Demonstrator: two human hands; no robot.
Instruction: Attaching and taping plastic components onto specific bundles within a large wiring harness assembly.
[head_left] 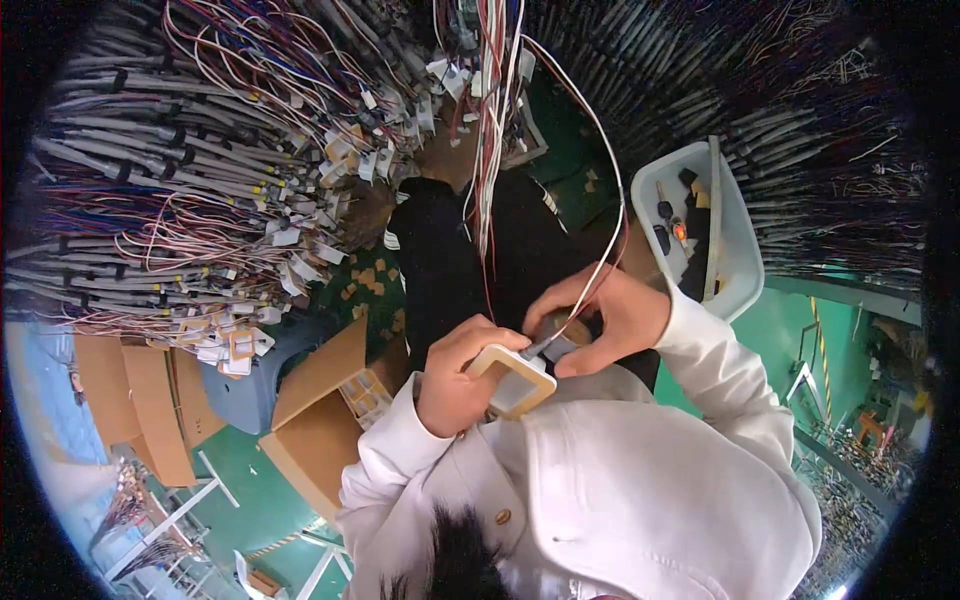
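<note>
In front of my lap, my left hand (460, 375) is closed on the side of a square white frame (528, 398) with a tan face and an open middle. A grey-sleeved cable end (545, 345) joins the frame's upper corner. My right hand (620, 315) curls its fingers and thumb around a round brownish piece, like a tape roll (568, 328), close to that joint; its inner side is partly hidden. A white wire (612, 150) loops down from above and passes across my right hand. Beside it hangs a bundle of white and red wires (487, 150).
Thick stacks of grey-sleeved wire harnesses (150, 150) fill the left, with more (820, 170) on the right. A pale plastic bin (740, 250) with small tools stands at the right. Opened cardboard boxes (310, 450) and a blue-grey stool (240, 385) are at the lower left.
</note>
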